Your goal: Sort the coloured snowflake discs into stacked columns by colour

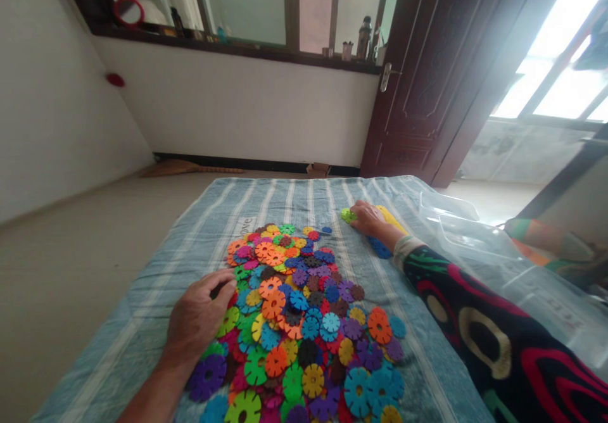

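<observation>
Head view: bare hands apart, at round, notched plastic discs on striped blue-grey cloth (156, 303).
Right hand (368, 218) on lime-green plastic discs (348, 214), fingers touching, grip hard to tell; yellow (392, 219) and blue plastic discs (380, 247) just beside. Left hand (202, 309) at the left edge of the multicoloured heap of notched plastic discs (304, 296), fingers curled, hold likewise hard to tell. Best to steady lime-green discs flat, keep the right wrist off neighbouring colours, and draw from the heap's edge gently, avoiding slides.
</observation>
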Action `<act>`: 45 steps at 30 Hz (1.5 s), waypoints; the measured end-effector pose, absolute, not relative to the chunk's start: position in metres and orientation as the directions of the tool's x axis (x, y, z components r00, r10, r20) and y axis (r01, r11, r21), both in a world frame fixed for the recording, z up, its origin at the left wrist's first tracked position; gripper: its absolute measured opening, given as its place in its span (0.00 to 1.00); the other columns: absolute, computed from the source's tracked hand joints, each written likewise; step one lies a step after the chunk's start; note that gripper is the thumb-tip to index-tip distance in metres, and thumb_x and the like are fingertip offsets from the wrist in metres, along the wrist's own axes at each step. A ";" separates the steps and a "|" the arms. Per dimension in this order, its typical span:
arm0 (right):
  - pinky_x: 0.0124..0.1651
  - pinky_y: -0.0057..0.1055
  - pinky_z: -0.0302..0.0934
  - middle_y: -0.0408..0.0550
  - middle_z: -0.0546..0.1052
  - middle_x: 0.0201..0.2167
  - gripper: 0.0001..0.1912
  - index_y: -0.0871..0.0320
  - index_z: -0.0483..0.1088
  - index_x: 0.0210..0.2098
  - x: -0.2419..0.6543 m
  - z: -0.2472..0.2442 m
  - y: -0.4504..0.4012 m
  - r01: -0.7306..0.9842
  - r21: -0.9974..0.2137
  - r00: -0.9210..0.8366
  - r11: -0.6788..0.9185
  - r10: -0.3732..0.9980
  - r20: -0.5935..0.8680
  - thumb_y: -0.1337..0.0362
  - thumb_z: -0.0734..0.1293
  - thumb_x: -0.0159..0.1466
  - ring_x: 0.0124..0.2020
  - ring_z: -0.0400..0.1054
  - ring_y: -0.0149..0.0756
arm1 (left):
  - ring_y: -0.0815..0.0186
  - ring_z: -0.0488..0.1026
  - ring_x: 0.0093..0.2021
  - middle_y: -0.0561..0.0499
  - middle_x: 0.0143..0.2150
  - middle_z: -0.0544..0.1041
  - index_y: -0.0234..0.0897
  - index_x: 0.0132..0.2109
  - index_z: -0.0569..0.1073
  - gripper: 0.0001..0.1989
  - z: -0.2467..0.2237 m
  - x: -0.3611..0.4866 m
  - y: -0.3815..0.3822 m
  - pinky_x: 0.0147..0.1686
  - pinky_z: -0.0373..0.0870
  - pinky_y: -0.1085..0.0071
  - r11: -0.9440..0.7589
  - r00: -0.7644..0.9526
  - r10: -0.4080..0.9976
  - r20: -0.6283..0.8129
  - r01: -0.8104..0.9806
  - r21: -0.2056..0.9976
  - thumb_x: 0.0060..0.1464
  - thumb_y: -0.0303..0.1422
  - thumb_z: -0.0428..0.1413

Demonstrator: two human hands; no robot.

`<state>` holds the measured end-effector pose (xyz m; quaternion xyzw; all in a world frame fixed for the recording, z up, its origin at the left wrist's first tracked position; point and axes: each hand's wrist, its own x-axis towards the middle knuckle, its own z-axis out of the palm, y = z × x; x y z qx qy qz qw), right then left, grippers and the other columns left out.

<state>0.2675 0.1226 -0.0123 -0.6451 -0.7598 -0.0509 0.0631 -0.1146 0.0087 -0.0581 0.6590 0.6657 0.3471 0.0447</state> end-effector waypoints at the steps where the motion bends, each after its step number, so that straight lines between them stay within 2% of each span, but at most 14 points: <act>1: 0.42 0.32 0.56 0.55 0.72 0.46 0.12 0.64 0.74 0.42 0.268 -0.012 0.122 0.987 -0.009 -0.159 0.163 0.974 0.162 0.65 0.65 0.60 0.42 0.66 0.40 | 0.57 0.78 0.44 0.50 0.43 0.81 0.41 0.35 0.77 0.15 -0.058 -0.115 0.009 0.49 0.72 0.65 -0.109 -0.128 0.909 0.397 0.846 0.522 0.49 0.43 0.50; 18: 0.48 0.33 0.59 0.53 0.72 0.47 0.15 0.57 0.73 0.46 0.280 -0.021 0.124 0.980 -0.075 -0.164 0.187 0.957 0.240 0.62 0.69 0.58 0.48 0.66 0.42 | 0.55 0.76 0.46 0.48 0.45 0.81 0.41 0.34 0.76 0.17 -0.054 -0.111 0.008 0.52 0.70 0.61 -0.069 -0.149 0.931 0.333 0.823 0.563 0.46 0.45 0.48; 24: 0.47 0.32 0.60 0.51 0.72 0.46 0.17 0.56 0.74 0.46 0.297 -0.023 0.122 0.969 -0.141 -0.152 0.202 0.941 0.304 0.63 0.70 0.56 0.47 0.68 0.42 | 0.54 0.76 0.47 0.47 0.46 0.80 0.40 0.36 0.76 0.18 -0.058 -0.114 0.009 0.52 0.70 0.60 -0.063 -0.147 0.935 0.323 0.827 0.559 0.47 0.45 0.48; 30: 0.48 0.32 0.61 0.50 0.74 0.45 0.15 0.56 0.74 0.45 0.307 -0.025 0.116 0.951 -0.229 -0.105 0.206 0.915 0.389 0.62 0.69 0.57 0.46 0.69 0.40 | 0.56 0.77 0.44 0.50 0.43 0.81 0.42 0.35 0.77 0.16 -0.056 -0.113 0.009 0.49 0.72 0.63 -0.109 -0.127 0.915 0.383 0.836 0.537 0.48 0.43 0.49; 38: 0.47 0.36 0.62 0.49 0.76 0.39 0.12 0.57 0.76 0.40 0.320 -0.027 0.092 0.934 -0.317 0.003 0.163 0.886 0.463 0.66 0.65 0.57 0.39 0.70 0.39 | 0.57 0.77 0.45 0.49 0.44 0.81 0.41 0.36 0.77 0.16 -0.056 -0.111 0.009 0.48 0.71 0.64 -0.116 -0.119 0.912 0.393 0.842 0.526 0.49 0.42 0.49; 41: 0.47 0.35 0.62 0.49 0.77 0.38 0.11 0.57 0.76 0.39 0.313 -0.026 0.077 0.925 -0.329 -0.022 0.191 0.890 0.455 0.66 0.65 0.57 0.40 0.71 0.39 | 0.57 0.77 0.44 0.50 0.43 0.81 0.42 0.35 0.77 0.15 -0.054 -0.109 0.008 0.46 0.72 0.65 -0.118 -0.122 0.911 0.394 0.838 0.532 0.49 0.42 0.48; 45: 0.45 0.33 0.63 0.47 0.77 0.38 0.09 0.56 0.76 0.36 0.285 -0.021 0.054 0.873 -0.387 -0.142 0.297 0.914 0.381 0.66 0.66 0.57 0.39 0.71 0.38 | 0.59 0.77 0.43 0.50 0.40 0.82 0.41 0.32 0.76 0.14 -0.051 -0.105 0.004 0.46 0.72 0.67 -0.145 -0.115 0.901 0.418 0.828 0.541 0.48 0.41 0.48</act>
